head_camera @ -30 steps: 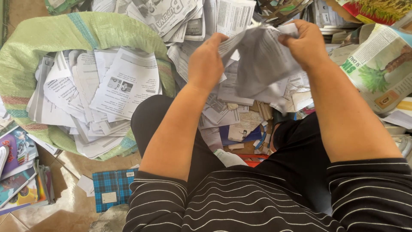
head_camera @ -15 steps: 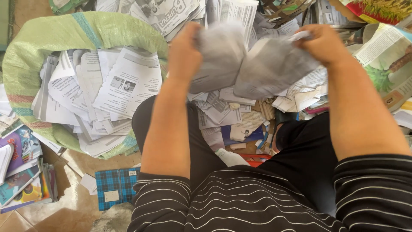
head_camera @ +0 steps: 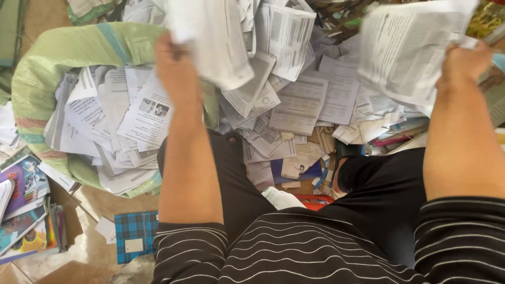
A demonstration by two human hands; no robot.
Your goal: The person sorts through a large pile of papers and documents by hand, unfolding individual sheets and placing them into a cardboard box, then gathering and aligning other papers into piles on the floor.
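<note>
My left hand grips a bundle of printed white sheets, raised above the edge of the green woven sack. My right hand holds another bundle of printed pages up at the right. The two bundles are well apart. Below and between my arms lies a heap of loose printed papers on the floor in front of my knees.
The sack at the left is full of torn printed pages. Colourful booklets are stacked at the lower left. A blue checked notebook lies on the tan floor. A red object peeks out by my lap.
My hands were close together on one wad of paper. They have pulled apart, each with its own bundle, the left toward the sack and the right out to the right.
</note>
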